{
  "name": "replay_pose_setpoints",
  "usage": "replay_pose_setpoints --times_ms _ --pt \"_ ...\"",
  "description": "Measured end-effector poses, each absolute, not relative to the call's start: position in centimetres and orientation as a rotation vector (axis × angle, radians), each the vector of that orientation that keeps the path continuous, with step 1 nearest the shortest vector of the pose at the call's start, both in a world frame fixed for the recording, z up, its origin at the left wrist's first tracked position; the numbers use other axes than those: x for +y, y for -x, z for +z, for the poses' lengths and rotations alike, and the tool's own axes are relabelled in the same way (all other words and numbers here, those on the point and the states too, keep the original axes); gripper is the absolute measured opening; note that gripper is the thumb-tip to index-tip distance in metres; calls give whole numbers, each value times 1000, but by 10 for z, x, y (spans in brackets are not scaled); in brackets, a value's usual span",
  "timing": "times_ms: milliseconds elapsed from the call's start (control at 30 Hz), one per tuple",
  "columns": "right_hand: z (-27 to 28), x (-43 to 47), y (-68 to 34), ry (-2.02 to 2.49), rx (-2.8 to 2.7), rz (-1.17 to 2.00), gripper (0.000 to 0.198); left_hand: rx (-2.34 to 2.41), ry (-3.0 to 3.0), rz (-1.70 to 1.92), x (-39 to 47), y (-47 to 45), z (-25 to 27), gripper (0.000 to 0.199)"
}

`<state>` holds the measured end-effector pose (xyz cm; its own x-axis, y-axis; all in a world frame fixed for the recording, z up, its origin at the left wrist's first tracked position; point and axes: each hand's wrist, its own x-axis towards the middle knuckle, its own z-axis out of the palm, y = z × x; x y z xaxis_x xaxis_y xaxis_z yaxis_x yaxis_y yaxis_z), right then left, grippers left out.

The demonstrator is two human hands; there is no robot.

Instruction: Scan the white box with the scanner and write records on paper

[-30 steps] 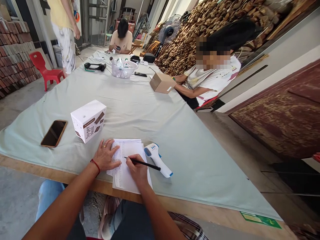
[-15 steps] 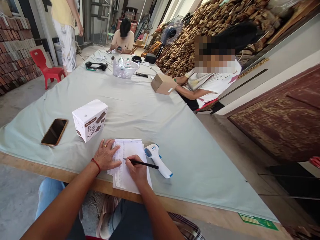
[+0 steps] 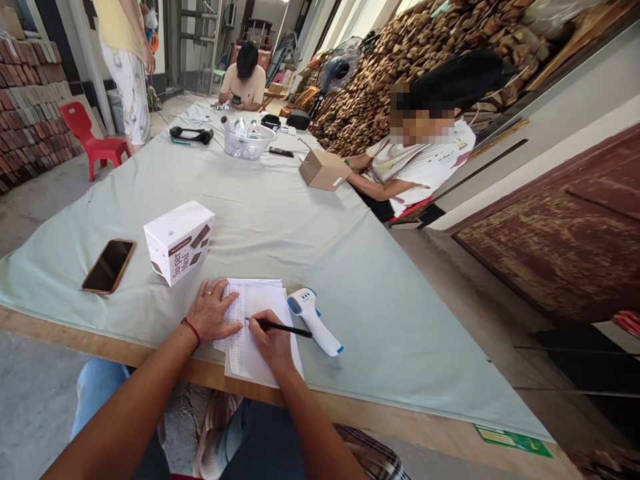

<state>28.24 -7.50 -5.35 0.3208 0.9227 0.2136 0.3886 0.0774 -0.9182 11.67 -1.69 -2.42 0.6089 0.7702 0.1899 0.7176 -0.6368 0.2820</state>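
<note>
We see the right hand point(image 3: 274, 343) fingers pinching a pen point(image 3: 280, 327) on the paper sheets point(image 3: 250, 333) at the near bench point(image 3: 350, 267) edge, left hand point(image 3: 213, 310) fingers spread flat on them. Risk: sheets overhang and could slide off, or the forearm could knock the thermometer point(image 3: 315, 320) just right.

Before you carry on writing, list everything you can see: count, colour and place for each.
paper sheets: a small stack, white, at the near table edge
pen: one, black, tip on the sheets
thermometer: one, white and blue, touching the sheets' right edge
box: one, white with brown print, left of and beyond the sheets
phone: one, dark with orange rim, left of the box
cardboard box: one, brown, by a seated person's arms
tub: one, clear, holds bottles, far middle
headphones: one pair, black, left of the tub
table cloth: one, pale green, over the table
chair: one, red, far left
left hand: flat on the sheets
right hand: fingers around the pen
</note>
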Motion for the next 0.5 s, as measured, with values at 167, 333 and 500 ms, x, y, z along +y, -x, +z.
replay_pose_setpoints --times_ms 167,333,500 --pt "-52 -75 -282 1494 -1268 621 16 1237 -2658 467 -16 -116 -26 65" --pt "-53 -75 -281 1488 -1257 631 16 1237 -2659 470 -16 -116 -27 65" --pt "-54 -75 -282 1496 -1260 640 16 1237 -2660 466 -16 -117 -26 66"
